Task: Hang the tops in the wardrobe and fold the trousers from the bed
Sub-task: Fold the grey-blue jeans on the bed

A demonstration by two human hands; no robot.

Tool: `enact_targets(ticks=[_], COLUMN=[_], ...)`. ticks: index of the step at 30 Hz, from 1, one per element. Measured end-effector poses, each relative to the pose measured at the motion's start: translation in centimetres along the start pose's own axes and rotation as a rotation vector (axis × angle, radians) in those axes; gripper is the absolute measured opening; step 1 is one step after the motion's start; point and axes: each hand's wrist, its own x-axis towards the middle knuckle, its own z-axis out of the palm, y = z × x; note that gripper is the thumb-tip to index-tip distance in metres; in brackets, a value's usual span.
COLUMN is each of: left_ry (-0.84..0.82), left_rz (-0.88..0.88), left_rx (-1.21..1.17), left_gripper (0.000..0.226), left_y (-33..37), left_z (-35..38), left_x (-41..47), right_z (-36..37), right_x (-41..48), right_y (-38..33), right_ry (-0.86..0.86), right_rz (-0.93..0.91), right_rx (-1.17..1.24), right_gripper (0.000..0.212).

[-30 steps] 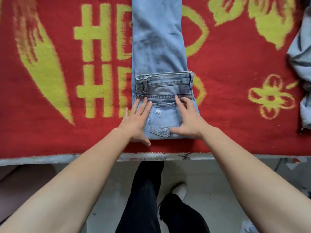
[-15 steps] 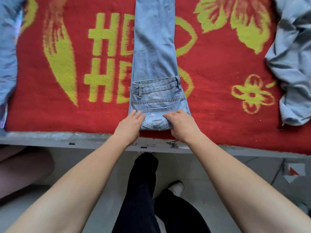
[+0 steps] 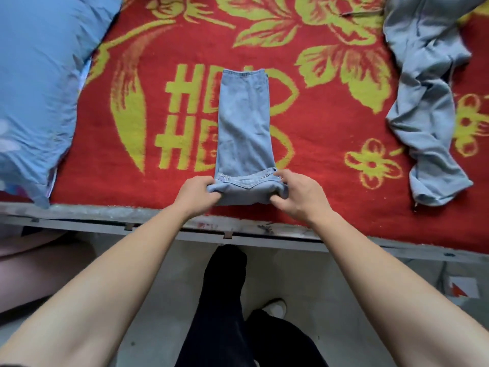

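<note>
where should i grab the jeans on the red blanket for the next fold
Take the jeans by the thick folded near end, one hand per side edge, coming from the front of the bed, as the left hand and right hand do. The rest lies as a flat narrow strip, offering no bulk to grip.

Soft, even light is washing over the red blanket [image 3: 330, 144], and its colours are coming through bright with no glare anywhere. The jeans [image 3: 244, 128] are throwing only a faint shadow along their edges. The wide lens is bowing the bed frame [image 3: 105, 215] and stretching the forearms [image 3: 119, 287] toward the bottom corners. The floor [image 3: 291, 274] underneath is sitting dimmer and looking slightly soft.
</note>
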Motion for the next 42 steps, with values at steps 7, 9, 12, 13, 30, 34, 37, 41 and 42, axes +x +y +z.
enact_targets(ticks=[7,9,12,13,30,34,37,41,42], left_ry=[0.204,0.239,0.272,0.277,0.038,-0.088,-0.102,-0.068,-0.083], left_rz=[-0.213,-0.223,-0.212,-0.218,-0.359,-0.340,-0.271,-0.284,-0.281], left_rx=[-0.430,-0.520,-0.478,-0.438,-0.539,-0.403,-0.285,-0.247,-0.230], left_gripper=[0.036,0.038,0.039,0.038,0.021,0.015,0.019,0.024,0.026], left_y=[0.2,0.0,-0.2,-0.3,-3.0,-2.7,-2.7,-2.3,-2.2], left_z=[-5.3,-5.9,-5.7,-5.3,-1.8,-2.3,-1.2,-0.9,-0.9], left_x=[11.3,14.8,20.2,21.9,32.1,32.5,31.3,31.3,31.4], right_z=[-4.0,-3.9,-2.9,-2.3,3.4,3.0,3.6,4.1,4.0], right_x=[13.1,17.5,23.6,25.3,29.9,29.7,29.2,29.8,30.1], right_y=[-1.0,-0.8,0.4,0.9,4.8,5.0,5.1,5.0,5.0], right_ry=[0.156,0.151,0.126,0.111,-0.090,-0.132,-0.221,-0.284,-0.305], right_rz=[0.235,0.303,0.383,0.399,0.639,0.793,0.768,0.707,0.698], right_rx=[0.254,0.275,0.239,0.210,0.235,0.272,0.190,0.075,0.062], right_gripper=[0.062,0.063,0.065,0.065,0.043,0.042,0.049,0.052,0.051])
